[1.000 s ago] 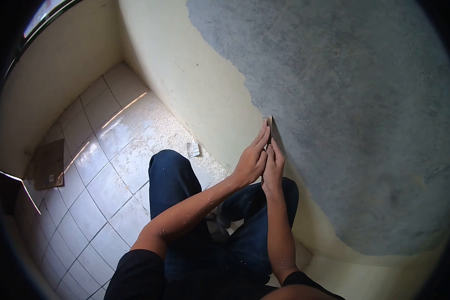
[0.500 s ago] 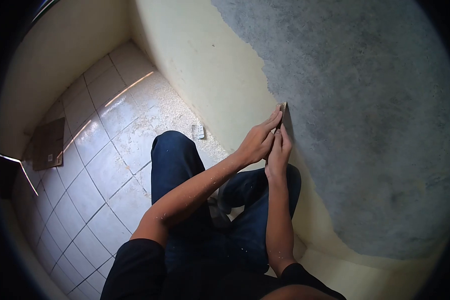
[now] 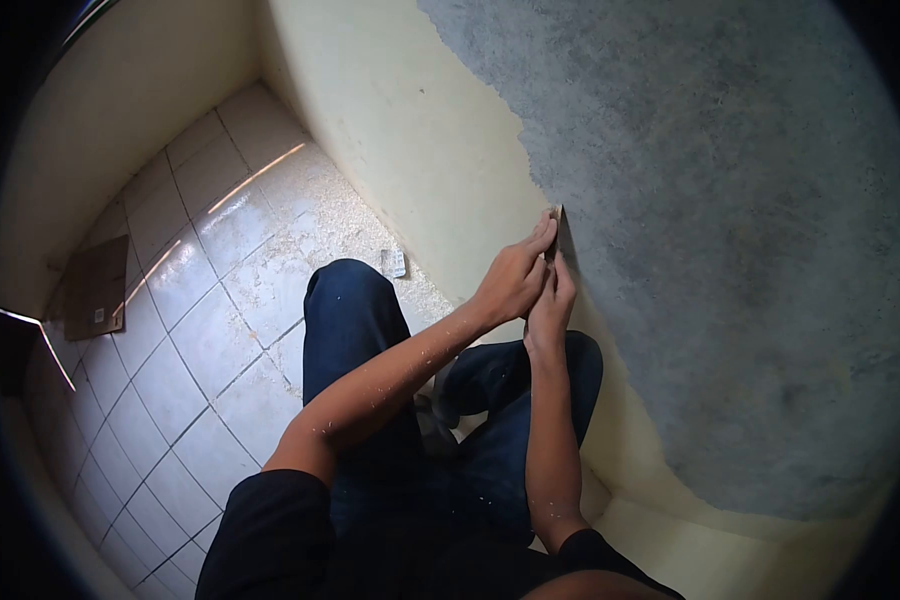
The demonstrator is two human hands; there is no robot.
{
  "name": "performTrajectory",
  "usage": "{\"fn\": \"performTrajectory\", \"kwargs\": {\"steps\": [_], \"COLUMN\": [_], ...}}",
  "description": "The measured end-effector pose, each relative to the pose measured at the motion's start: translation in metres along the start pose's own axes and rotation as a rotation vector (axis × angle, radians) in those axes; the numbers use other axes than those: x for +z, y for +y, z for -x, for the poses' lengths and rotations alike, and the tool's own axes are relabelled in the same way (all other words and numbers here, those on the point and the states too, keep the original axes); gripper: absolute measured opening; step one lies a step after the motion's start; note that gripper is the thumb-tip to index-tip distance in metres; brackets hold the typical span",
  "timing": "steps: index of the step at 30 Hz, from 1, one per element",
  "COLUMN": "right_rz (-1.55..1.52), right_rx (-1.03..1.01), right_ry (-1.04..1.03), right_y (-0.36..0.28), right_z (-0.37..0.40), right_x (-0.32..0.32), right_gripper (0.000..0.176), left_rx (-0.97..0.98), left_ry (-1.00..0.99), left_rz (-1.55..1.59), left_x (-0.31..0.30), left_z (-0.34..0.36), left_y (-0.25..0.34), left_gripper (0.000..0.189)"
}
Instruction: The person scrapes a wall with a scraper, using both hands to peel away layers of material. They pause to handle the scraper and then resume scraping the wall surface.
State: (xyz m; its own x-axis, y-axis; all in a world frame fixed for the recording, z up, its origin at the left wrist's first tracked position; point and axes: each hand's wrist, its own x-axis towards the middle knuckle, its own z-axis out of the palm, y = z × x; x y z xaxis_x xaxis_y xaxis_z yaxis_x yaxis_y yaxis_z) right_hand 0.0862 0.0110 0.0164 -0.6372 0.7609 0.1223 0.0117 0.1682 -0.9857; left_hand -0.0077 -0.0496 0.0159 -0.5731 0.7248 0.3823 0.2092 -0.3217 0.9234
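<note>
Both hands meet at the wall around a scraper [image 3: 558, 213], whose thin edge touches the ragged border between cream paint [image 3: 450, 170] and bare grey plaster [image 3: 730, 250]. My right hand [image 3: 550, 312] is closed around its lower part, the handle mostly hidden by the fingers. Just above, my left hand [image 3: 515, 278] presses its joined fingers along the blade near the tip. A narrow dark shadow falls on the plaster beside the blade. Pale flecks dot both forearms.
Paint chips [image 3: 345, 210] lie scattered along the wall's foot on white floor tiles [image 3: 185, 365]. A small whitish packet [image 3: 393, 263] rests among them. Farther left is a flat brown cardboard piece [image 3: 96, 285]. My bent knees [image 3: 355, 295] are close to the wall.
Both hands and the scraper have shifted slightly left in the view, the tip still at the paint border. The view itself has moved a little.
</note>
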Motion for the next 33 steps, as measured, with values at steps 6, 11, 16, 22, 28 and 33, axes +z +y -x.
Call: {"fn": "performTrajectory", "kwargs": {"steps": [6,11,16,22,28,33], "right_rz": [-0.037,-0.003,-0.079,-0.08,0.041,0.127], "right_rx": [0.035,0.059,0.029,0.001,-0.028,0.05], "right_ry": [0.019,0.013,-0.017,0.035,0.012,-0.023], "right_y": [-0.02,-0.003,0.005,-0.014,-0.008,-0.01], "right_z": [0.002,0.004,-0.003,0.0,0.003,0.0], "right_x": [0.006,-0.004,0.005,0.01,0.005,0.013], "right_gripper": [0.046,0.045,0.046,0.045,0.045,0.046], "left_rx": [0.078,0.108,0.018,0.052,0.021,-0.067], "left_ry": [0.018,0.028,-0.004,-0.014,-0.015,-0.033], "left_rz": [-0.067,-0.011,-0.001,-0.007,0.056,0.115], "left_x": [0.002,0.002,0.001,-0.002,-0.005,-0.014], "left_z": [0.0,0.005,0.001,0.007,0.007,-0.006], "left_y": [0.002,-0.001,-0.008,0.01,0.002,0.001], "left_gripper": [0.062,0.062,0.06,0.058,0.061,0.062]}}
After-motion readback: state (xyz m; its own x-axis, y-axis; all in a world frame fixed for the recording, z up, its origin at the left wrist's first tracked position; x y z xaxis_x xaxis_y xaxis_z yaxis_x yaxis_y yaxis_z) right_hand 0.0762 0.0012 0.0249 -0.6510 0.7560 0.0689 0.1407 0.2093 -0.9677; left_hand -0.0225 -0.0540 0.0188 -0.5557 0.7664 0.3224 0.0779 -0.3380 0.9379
